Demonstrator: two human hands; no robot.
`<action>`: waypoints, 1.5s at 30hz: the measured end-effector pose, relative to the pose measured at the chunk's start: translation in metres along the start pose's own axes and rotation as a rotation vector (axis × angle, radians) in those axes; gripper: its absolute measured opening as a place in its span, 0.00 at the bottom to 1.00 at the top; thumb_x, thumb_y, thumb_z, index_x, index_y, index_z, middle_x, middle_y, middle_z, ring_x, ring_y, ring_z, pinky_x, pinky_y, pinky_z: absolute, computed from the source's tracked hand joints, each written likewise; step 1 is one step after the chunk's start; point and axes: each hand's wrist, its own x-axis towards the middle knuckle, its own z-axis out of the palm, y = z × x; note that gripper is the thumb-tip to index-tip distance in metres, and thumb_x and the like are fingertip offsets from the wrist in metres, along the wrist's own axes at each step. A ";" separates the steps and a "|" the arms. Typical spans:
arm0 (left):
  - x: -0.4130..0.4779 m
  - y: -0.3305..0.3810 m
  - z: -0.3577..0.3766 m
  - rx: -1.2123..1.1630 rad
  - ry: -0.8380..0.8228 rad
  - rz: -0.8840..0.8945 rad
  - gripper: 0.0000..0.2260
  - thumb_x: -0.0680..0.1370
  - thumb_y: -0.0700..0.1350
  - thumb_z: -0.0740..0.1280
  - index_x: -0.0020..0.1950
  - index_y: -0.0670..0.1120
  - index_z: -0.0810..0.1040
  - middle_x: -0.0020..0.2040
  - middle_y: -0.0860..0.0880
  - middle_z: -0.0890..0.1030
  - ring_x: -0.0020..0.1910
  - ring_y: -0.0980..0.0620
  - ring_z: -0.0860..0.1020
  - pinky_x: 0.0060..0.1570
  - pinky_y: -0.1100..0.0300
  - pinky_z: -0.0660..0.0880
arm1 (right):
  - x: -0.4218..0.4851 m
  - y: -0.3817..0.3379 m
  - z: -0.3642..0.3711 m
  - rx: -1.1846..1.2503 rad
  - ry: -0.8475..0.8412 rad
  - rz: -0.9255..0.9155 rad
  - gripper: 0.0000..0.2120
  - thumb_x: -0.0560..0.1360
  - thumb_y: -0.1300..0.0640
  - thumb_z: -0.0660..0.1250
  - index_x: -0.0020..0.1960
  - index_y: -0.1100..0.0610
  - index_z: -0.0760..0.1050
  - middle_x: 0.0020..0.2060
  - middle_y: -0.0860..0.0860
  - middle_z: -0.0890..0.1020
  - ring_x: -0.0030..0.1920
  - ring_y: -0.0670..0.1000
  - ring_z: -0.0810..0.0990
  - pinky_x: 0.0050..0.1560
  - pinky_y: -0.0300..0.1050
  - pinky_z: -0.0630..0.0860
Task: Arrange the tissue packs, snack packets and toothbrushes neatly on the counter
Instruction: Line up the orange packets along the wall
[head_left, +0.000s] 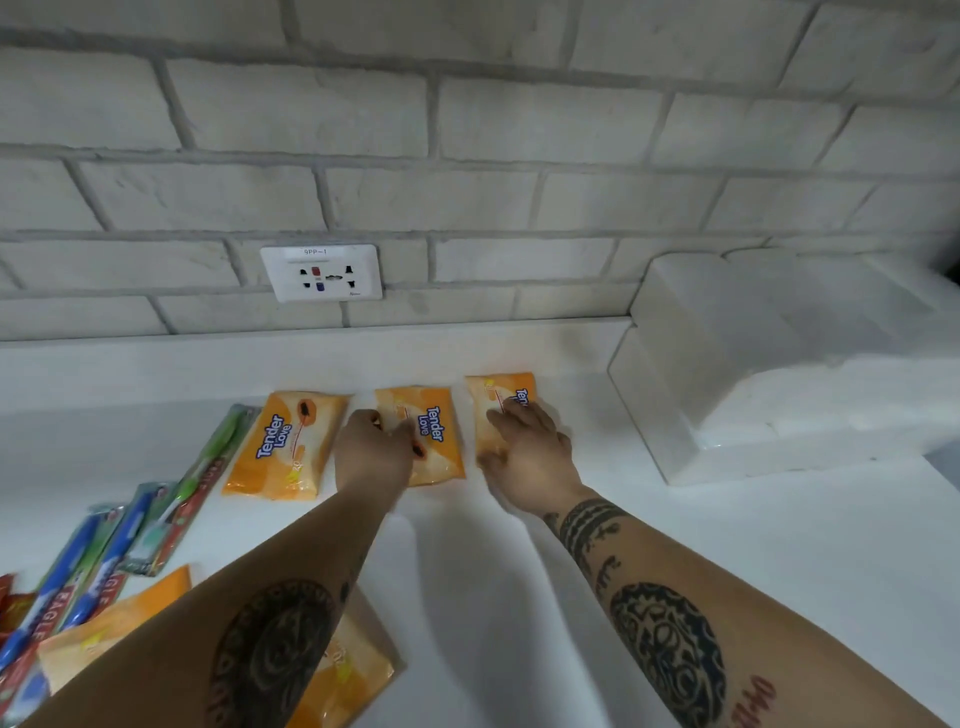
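Three orange tissue packs lie in a row near the back of the white counter (519, 597): a left pack (284, 444), a middle pack (439, 441) and a right pack (497, 402). My left hand (371, 452) grips the middle pack's left edge. My right hand (527, 449) rests flat on the right pack with fingers spread. Another orange tissue pack (343, 675) lies at the front, partly under my left forearm. Packaged toothbrushes, a green one (208, 457) and blue ones (78, 582), lie slanted at the left. A red snack packet (13, 608) shows at the left edge.
A white brick wall with a power socket (321, 273) runs behind the counter. A white stepped foam block (753, 374) stands on the counter at the right. Bare counter surface lies between my forearms and to the right front.
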 end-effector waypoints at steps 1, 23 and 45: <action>0.003 -0.001 0.003 0.036 -0.001 0.022 0.20 0.78 0.54 0.70 0.63 0.41 0.80 0.55 0.44 0.84 0.55 0.42 0.82 0.42 0.57 0.75 | 0.000 0.002 0.003 -0.024 0.009 -0.011 0.28 0.80 0.45 0.64 0.78 0.48 0.64 0.81 0.48 0.58 0.82 0.53 0.51 0.76 0.57 0.57; 0.008 -0.002 0.012 0.666 -0.262 0.477 0.22 0.85 0.58 0.55 0.80 0.61 0.63 0.84 0.55 0.56 0.81 0.48 0.59 0.70 0.43 0.59 | 0.007 0.002 0.011 -0.057 0.030 -0.045 0.30 0.80 0.50 0.64 0.79 0.50 0.60 0.80 0.49 0.60 0.81 0.58 0.51 0.77 0.59 0.62; 0.011 -0.015 -0.026 0.437 -0.193 0.467 0.23 0.84 0.53 0.61 0.79 0.50 0.69 0.83 0.51 0.61 0.80 0.45 0.63 0.75 0.47 0.65 | -0.006 -0.018 -0.002 -0.140 -0.018 -0.032 0.33 0.78 0.56 0.60 0.82 0.51 0.54 0.83 0.51 0.50 0.82 0.59 0.42 0.79 0.64 0.49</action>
